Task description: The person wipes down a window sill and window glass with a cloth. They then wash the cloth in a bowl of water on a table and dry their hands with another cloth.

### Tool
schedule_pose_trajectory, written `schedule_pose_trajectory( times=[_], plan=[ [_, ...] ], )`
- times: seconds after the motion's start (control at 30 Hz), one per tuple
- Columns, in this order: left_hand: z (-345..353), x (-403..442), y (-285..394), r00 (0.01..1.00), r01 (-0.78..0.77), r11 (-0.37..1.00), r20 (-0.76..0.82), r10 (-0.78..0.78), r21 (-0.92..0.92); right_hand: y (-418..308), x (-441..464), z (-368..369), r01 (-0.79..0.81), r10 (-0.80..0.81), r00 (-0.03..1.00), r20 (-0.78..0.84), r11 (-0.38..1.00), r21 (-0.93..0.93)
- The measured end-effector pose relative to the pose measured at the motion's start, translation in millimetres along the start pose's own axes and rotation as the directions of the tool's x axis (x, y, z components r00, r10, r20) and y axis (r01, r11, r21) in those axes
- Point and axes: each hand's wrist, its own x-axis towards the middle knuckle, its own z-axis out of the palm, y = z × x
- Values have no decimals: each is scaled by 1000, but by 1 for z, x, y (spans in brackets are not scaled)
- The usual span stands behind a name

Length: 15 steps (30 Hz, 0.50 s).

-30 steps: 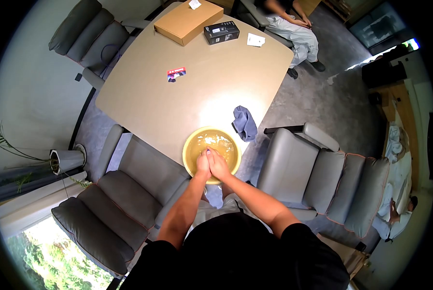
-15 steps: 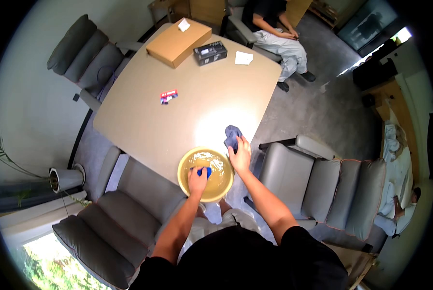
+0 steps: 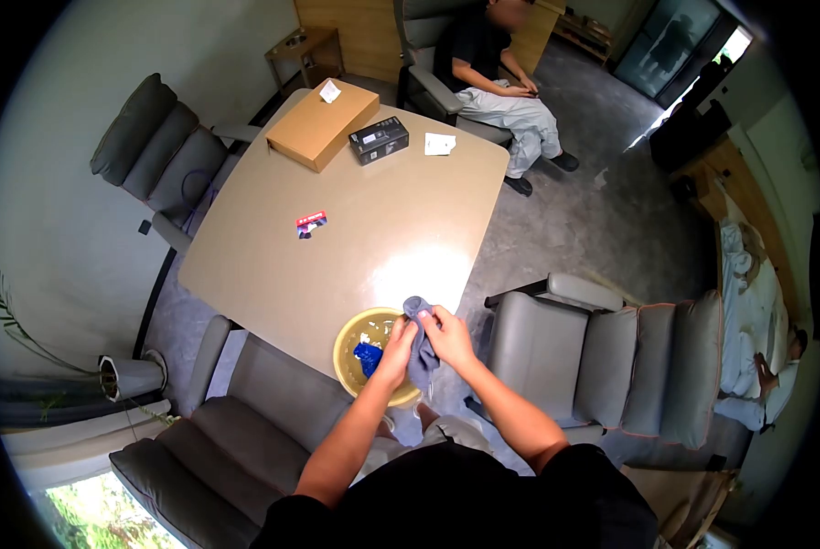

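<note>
A grey, sock-like cloth (image 3: 423, 355) hangs between my two hands above the right side of a yellow basin (image 3: 342, 373). My left hand (image 3: 396, 353) is closed on the cloth's left side, and my right hand (image 3: 448, 337) pinches it from the right near its top. Water fills the basin, which sits at the table's near corner. In it lies a crumpled blue cloth (image 3: 367, 358), left of my left hand and apart from my fingers.
On the table (image 3: 273, 274) are a cardboard box (image 3: 323, 128), a black box (image 3: 379, 141), a white paper (image 3: 440, 145) and a red card (image 3: 311, 225). Grey armchairs (image 3: 542, 352) surround it. A person (image 3: 483, 69) sits at the far side; another person (image 3: 776, 380) is at far right.
My left hand has let go of the blue thing, leaving it in the basin, and moved right onto the grey cloth. My right hand has brought that cloth nearer, over the basin.
</note>
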Motion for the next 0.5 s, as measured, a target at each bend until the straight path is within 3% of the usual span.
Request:
schedule_pose_trajectory(
  times=[0.03,0.07,0.13,0.2,0.23,0.27,0.3,0.33,0.37,0.4,0.43,0.5],
  plan=[
    [2,1,0,989,62,971,148,-28,-229,-3,-6,1,-60,56,998,36,992,108],
    [3,0,-2,990,62,971,134,-31,-232,-2,-7,0,-97,80,993,85,973,211],
    [4,-7,7,980,137,939,181,-82,-316,-9,-4,-16,-49,35,995,93,988,148],
    [0,-16,15,958,-8,981,279,63,-194,-38,-5,-41,-91,98,992,77,991,-95],
    [0,-21,17,959,-50,996,274,69,-75,-29,-4,-42,136,-140,990,-2,968,-213],
    [1,-25,18,960,-90,995,271,74,47,-21,-3,-42,339,-377,925,-53,878,-339],
    [5,-26,28,951,-163,941,302,70,296,-31,-6,-49,265,-267,963,35,919,-290],
    [11,-28,30,930,-268,898,336,148,349,-33,-4,-53,221,-208,974,87,956,-191],
    [14,-31,36,945,-233,877,311,102,420,-29,-1,-57,178,-169,983,73,975,-134],
    [15,-34,45,957,-197,850,284,59,488,-20,5,-66,42,-32,994,106,995,-92],
    [16,-38,57,952,-111,891,305,-33,440,-9,12,-76,6,-19,995,99,992,130],
    [12,-36,76,939,-159,870,345,-13,467,-11,18,-89,-20,-17,997,77,891,454]
  ],
)
